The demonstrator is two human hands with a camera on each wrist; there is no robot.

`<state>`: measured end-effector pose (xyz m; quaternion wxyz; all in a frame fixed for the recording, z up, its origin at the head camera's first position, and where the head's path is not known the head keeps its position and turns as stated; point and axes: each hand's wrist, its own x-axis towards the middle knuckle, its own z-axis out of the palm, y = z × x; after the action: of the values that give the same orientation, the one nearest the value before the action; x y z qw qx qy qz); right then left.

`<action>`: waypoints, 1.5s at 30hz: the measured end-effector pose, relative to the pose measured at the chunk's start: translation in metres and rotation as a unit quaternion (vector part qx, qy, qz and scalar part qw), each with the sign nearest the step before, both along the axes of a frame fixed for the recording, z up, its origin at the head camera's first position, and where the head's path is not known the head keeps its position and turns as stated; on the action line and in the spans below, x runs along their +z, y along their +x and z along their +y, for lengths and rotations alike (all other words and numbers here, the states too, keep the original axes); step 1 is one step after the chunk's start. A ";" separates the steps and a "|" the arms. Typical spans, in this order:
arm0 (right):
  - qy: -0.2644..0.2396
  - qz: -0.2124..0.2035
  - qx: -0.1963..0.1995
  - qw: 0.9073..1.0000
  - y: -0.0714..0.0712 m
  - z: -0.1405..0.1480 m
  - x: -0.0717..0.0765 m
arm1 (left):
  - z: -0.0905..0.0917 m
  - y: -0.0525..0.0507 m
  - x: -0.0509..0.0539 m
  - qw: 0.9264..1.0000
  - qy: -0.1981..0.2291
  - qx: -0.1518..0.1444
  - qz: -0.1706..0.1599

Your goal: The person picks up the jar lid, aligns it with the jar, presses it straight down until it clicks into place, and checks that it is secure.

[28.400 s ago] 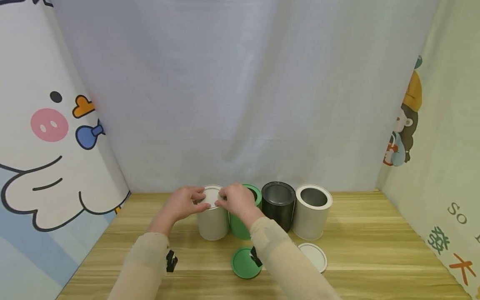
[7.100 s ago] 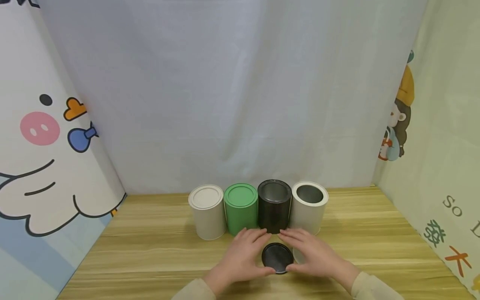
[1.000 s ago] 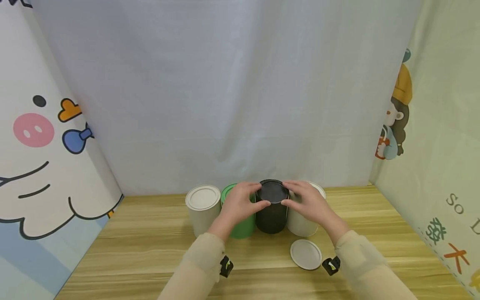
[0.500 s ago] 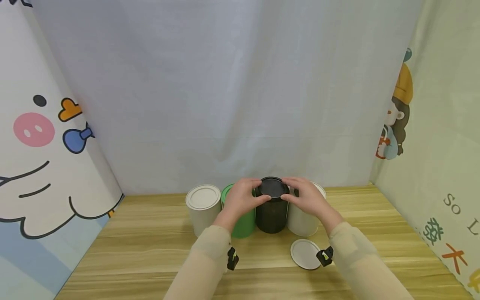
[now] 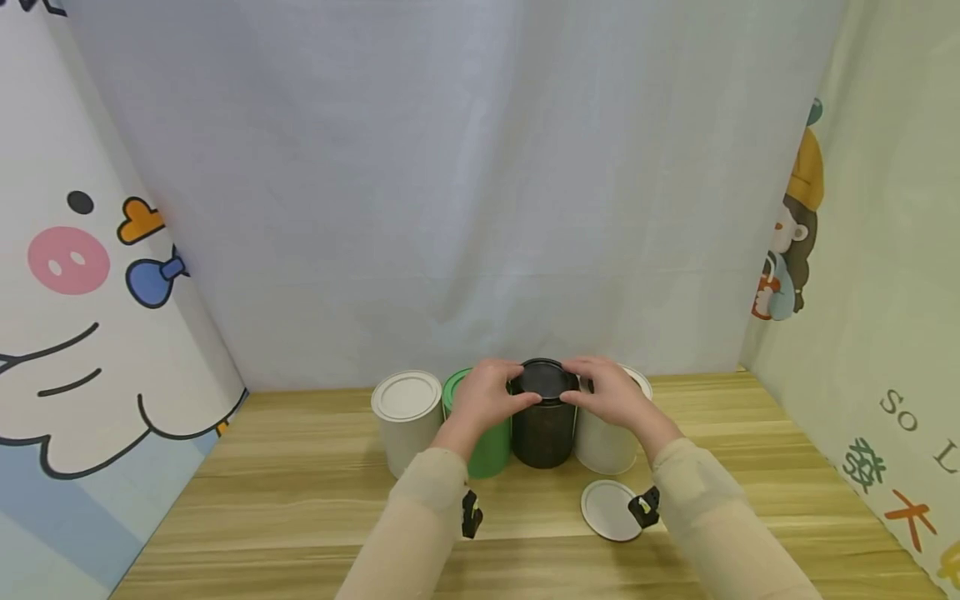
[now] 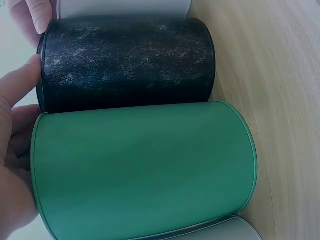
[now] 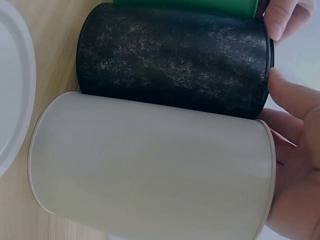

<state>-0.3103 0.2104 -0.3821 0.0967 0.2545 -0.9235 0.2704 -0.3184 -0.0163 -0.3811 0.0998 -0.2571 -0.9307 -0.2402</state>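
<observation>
A round black lid [image 5: 546, 380] lies at the mouth of the black can [image 5: 543, 437]. With thumb and fingers my left hand [image 5: 483, 395] holds the lid's left edge, and my right hand [image 5: 613, 393] holds its right edge. In the wrist views the fingertips meet the black can's top rim; whether the lid is fully seated I cannot tell. Left of it stands the green can [image 6: 145, 170], close beside my left hand. A white can [image 7: 150, 160] stands on the right, its top partly hidden by my right hand. A loose white lid [image 5: 606, 510] lies in front of it.
At the row's left end stands another white can [image 5: 407, 437] with its lid on. All the cans touch or nearly touch along the back of the wooden table [image 5: 300, 517]. A grey curtain [image 5: 420, 208] hangs close behind them, with printed panels on both sides.
Since the earliest frame the green lid has gone from the table onto its can. The black lid has moved from the table up to the black can. Lately it has sunk slightly.
</observation>
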 end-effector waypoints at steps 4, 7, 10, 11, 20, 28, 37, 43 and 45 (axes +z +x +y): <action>0.006 -0.005 0.002 1.000 -0.001 0.000 0.000 | 0.001 0.000 0.001 1.000 -0.005 0.003 -0.013; 0.008 -0.006 0.005 1.000 -0.001 0.000 0.001 | 0.002 0.000 0.003 1.000 -0.007 0.005 -0.021; 0.010 -0.003 0.010 1.000 -0.001 0.000 0.001 | 0.003 0.000 0.005 1.000 -0.006 0.006 -0.028; 0.010 -0.002 0.012 1.000 -0.001 0.000 0.001 | 0.003 0.001 0.005 1.000 -0.005 0.006 -0.030; 0.013 -0.004 0.017 1.000 -0.001 0.000 0.001 | 0.003 0.001 0.004 0.999 -0.001 0.013 -0.039; 0.020 0.004 0.020 1.000 -0.003 0.001 -0.001 | 0.002 0.001 0.003 0.999 -0.002 0.008 -0.036; 0.039 0.009 0.016 0.999 -0.003 -0.003 0.001 | 0.003 0.001 0.003 1.000 -0.023 0.002 -0.020; 0.051 0.008 0.015 0.999 -0.004 -0.006 0.003 | 0.002 0.002 0.004 0.999 -0.027 0.005 -0.021; 0.052 0.006 0.015 0.999 -0.004 -0.006 0.004 | 0.003 0.002 0.004 0.999 -0.032 0.006 -0.020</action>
<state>-0.3139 0.2041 -0.3784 0.0851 0.2743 -0.9317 0.2222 -0.3169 -0.0136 -0.3772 0.0739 -0.2501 -0.9413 -0.2145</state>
